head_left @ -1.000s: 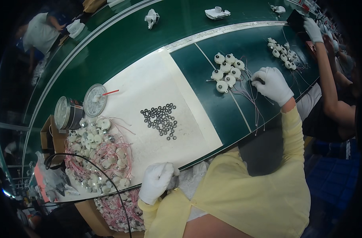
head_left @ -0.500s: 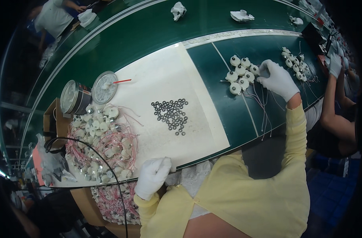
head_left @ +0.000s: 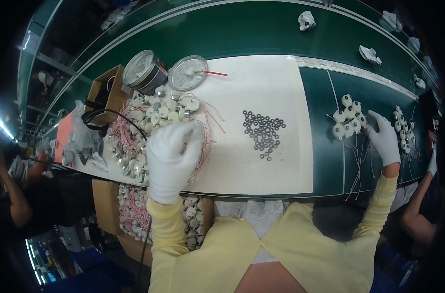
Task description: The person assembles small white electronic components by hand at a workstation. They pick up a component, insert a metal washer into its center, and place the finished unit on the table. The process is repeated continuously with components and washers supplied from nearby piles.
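Note:
My left hand point(head_left: 173, 158), in a white glove, is over the near right side of a pile of white round motor-like parts point(head_left: 156, 115) with pink wires. Its fingers are curled in toward the thumb, and whatever they hold, if anything, is hidden. On the right, my gloved right hand point(head_left: 384, 139) has thumb and forefinger apart beside a small cluster of similar round white parts point(head_left: 349, 115). Black centres show on these, and their wires trail toward the near edge. Between my hands, many small dark rings point(head_left: 264, 129) lie on a white sheet point(head_left: 222, 161).
Behind the pile stand an open metal can point(head_left: 146, 73) and a round lid point(head_left: 188, 73) holding white paste and a red stick point(head_left: 215, 73). Cardboard boxes point(head_left: 105, 205) flank the table's left. Another white cluster point(head_left: 403, 129) lies far right, near another person's arm point(head_left: 422, 200).
My left hand has risen from the table edge to over the pile. My right hand has drawn slightly away from the cluster, its fingers opening. The whole view has shifted left.

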